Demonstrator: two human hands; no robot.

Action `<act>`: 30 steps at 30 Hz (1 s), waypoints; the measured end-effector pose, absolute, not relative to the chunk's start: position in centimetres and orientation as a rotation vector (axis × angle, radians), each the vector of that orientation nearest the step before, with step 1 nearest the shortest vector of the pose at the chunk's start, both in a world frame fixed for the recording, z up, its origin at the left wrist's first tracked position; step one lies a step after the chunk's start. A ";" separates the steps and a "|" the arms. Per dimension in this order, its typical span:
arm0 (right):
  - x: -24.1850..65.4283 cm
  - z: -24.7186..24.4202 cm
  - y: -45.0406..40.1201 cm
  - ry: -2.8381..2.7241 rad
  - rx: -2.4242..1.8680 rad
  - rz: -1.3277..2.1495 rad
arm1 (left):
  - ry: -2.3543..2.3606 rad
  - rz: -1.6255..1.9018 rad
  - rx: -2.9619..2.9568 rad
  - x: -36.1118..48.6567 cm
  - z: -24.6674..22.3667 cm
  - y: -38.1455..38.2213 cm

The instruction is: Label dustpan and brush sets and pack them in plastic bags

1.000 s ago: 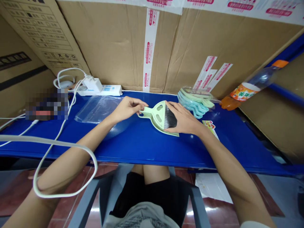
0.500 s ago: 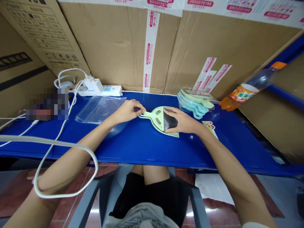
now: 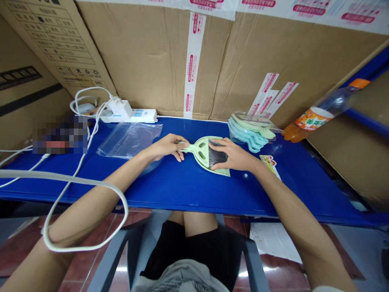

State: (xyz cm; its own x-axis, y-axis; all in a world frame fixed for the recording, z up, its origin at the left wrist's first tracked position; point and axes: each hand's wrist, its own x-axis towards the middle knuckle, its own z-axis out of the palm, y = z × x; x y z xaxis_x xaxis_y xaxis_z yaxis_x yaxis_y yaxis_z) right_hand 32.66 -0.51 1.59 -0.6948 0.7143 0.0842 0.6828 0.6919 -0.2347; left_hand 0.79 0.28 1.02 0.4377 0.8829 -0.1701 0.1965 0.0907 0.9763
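A pale green dustpan [image 3: 224, 172] lies on the blue table, with a matching small brush [image 3: 216, 155] with dark bristles nested on it. The handles of both point left, one over the other. My left hand [image 3: 169, 147] pinches the handle end between thumb and fingers, its other fingers hanging loosely below. My right hand [image 3: 235, 155] is curved round the bristles, thumb on the near side and fingers on the far side, pressing them over the pan. Its palm hides the right part of the pan.
A clear plastic bag [image 3: 130, 140] lies left, before a white power strip [image 3: 146, 116]. Bagged green and blue items [image 3: 251, 132], a small colourful card [image 3: 270, 164] and a leaning orange drink bottle [image 3: 316, 117] are right. A white cable [image 3: 91, 184] loops above my left forearm. Cardboard [image 3: 146, 61] stands behind.
My left hand has turned and lowered slightly at the handle end, its lower fingers now spread beneath it. My right hand, brush and dustpan stay nearly in place.
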 end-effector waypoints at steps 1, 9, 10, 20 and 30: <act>32.6 1.6 -0.6 -2.732 -1.132 0.269 | 1.025 0.674 1.338 1.0 1.1 0.2; 31.9 1.8 -1.4 -2.716 -1.090 0.256 | 1.022 0.703 1.070 1.6 1.0 0.1; 31.9 1.8 -1.4 -2.714 -1.083 0.251 | 1.024 0.713 1.065 1.6 0.9 0.1; 31.5 1.6 -1.6 -2.668 -1.104 0.176 | 1.023 0.803 1.092 1.2 1.7 0.3; 31.5 2.7 -2.2 -2.618 -1.086 0.036 | 1.012 0.888 1.146 0.1 3.0 0.5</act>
